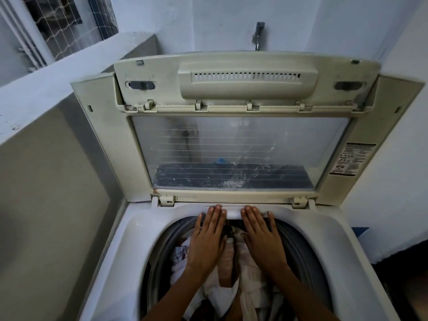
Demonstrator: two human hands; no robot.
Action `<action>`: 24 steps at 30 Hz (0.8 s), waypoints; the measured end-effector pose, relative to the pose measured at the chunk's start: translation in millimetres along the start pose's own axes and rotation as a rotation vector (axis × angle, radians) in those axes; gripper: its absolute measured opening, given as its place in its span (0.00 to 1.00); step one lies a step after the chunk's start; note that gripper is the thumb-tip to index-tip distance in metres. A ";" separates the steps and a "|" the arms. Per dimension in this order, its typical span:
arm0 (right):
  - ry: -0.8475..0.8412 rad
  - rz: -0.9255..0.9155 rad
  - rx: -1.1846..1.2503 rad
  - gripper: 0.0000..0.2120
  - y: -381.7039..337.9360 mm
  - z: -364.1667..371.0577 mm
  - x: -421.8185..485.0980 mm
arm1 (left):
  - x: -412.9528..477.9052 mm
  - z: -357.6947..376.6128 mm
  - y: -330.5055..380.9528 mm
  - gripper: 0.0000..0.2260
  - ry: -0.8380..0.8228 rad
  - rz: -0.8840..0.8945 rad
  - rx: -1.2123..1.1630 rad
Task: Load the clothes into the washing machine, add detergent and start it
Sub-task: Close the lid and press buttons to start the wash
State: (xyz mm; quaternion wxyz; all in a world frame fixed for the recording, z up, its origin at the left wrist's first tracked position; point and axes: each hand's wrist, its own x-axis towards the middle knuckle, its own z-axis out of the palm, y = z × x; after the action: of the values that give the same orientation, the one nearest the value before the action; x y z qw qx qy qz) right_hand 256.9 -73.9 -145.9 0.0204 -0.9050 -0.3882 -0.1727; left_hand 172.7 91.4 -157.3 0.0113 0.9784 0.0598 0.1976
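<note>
A white top-loading washing machine (pixel 120 246) fills the view, and its folding lid (pixel 240 149) stands upright at the back. Mostly white clothes (pixel 222 295) lie piled in the drum. My left hand (pixel 207 242) and my right hand (pixel 260 239) reach side by side over the drum, fingers straight. Their fingertips rest on a small white drawer panel (pixel 234 212) in the rear rim, just below the lid hinge. Neither hand holds anything. No detergent container is in view.
A low grey and white wall (pixel 46 158) stands close on the left, with a netted window (pixel 69 26) above it. A metal tap (pixel 258 35) sticks out of the back wall behind the lid. A white wall closes the right side.
</note>
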 end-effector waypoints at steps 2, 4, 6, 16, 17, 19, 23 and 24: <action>-0.013 0.011 0.005 0.27 -0.7 2.1 1.9 | 0.1 4.6 -0.7 0.32 0.008 -0.005 0.003; -0.029 0.022 0.008 0.27 -1.0 3.9 2.5 | 0.1 8.8 -1.2 0.33 0.022 -0.007 0.004; -0.033 0.033 0.001 0.27 -0.7 3.2 2.2 | 0.5 10.4 -0.2 0.33 0.038 -0.008 0.007; -0.027 0.097 0.051 0.28 -12.1 -5.4 -1.5 | 0.6 -3.4 9.9 0.34 0.007 -0.054 0.010; -0.035 0.103 0.066 0.28 -13.3 -6.8 -1.7 | 1.2 -4.9 10.1 0.34 -0.004 -0.056 -0.002; -0.043 0.116 0.105 0.28 -16.4 -10.5 -3.4 | 0.4 -8.0 10.0 0.33 -0.029 -0.055 -0.017; -0.037 0.130 0.178 0.27 -19.4 -18.1 -2.9 | -2.1 -14.4 6.0 0.32 -0.034 -0.011 -0.020; -0.022 0.115 0.185 0.27 -18.5 -20.4 -2.9 | -2.6 -18.0 5.8 0.32 -0.031 -0.005 -0.024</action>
State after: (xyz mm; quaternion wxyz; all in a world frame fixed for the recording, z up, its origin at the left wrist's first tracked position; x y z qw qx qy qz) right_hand 235.9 -66.5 -129.5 0.1095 -0.9219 -0.3500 -0.1249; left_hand 164.0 85.3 -141.4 0.0242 0.9810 0.0597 0.1830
